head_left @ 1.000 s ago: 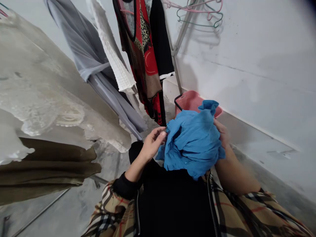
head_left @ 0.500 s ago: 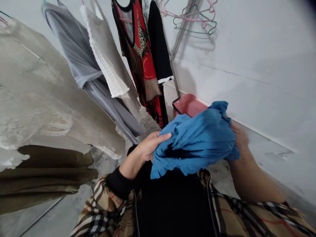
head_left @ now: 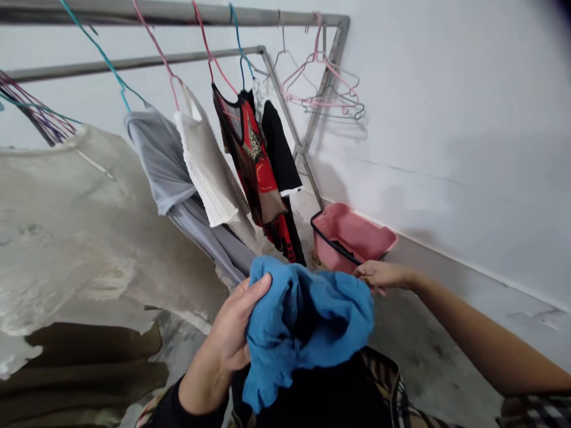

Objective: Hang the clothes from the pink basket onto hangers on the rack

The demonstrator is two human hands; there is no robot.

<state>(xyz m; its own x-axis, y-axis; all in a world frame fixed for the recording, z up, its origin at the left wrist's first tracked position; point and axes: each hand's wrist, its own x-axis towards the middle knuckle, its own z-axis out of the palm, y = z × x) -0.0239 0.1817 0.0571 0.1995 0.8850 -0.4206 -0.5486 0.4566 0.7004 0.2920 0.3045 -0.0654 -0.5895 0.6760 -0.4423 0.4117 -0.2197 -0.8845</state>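
Observation:
A crumpled blue garment (head_left: 312, 315) hangs in front of my body, its dark opening facing me. My left hand (head_left: 236, 324) is closed on its left side, the thumb lying over the cloth. At the far right edge of the garment, my right hand (head_left: 379, 276) pinches the fabric; some of its fingertips are hidden behind the cloth. Just past the right hand stands a pink plastic basket (head_left: 352, 232) with a dark handle and something dark inside.
A metal rack rail (head_left: 178, 13) carries a beige top (head_left: 89, 226), a grey garment (head_left: 165, 166), a white knit piece (head_left: 205, 166) and a red patterned top (head_left: 263, 160). Pink hangers (head_left: 319, 89) hang at its right end, near the white wall (head_left: 446, 119).
The view has tilted up, bringing the rail into sight. The blue garment has turned, showing its opening. My right hand has moved from behind the cloth to its right edge.

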